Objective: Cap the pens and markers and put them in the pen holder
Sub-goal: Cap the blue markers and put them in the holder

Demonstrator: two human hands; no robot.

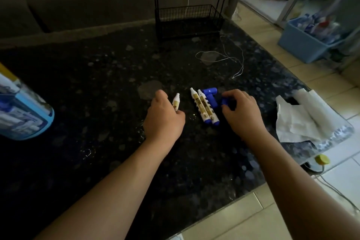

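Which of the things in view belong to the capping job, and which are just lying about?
Job: marker held by the left hand; two uncapped markers; loose blue caps; blue cap gripped by the right hand.
Lying about: crumpled tissue; white cord; blue bin on the floor.
No pen holder is plainly identifiable.

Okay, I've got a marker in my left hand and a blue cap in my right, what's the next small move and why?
Probably bring the blue cap in the right hand over to the marker in the left hand and push it onto the bare white tip. Both are already held, and two more uncapped markers wait between the hands.
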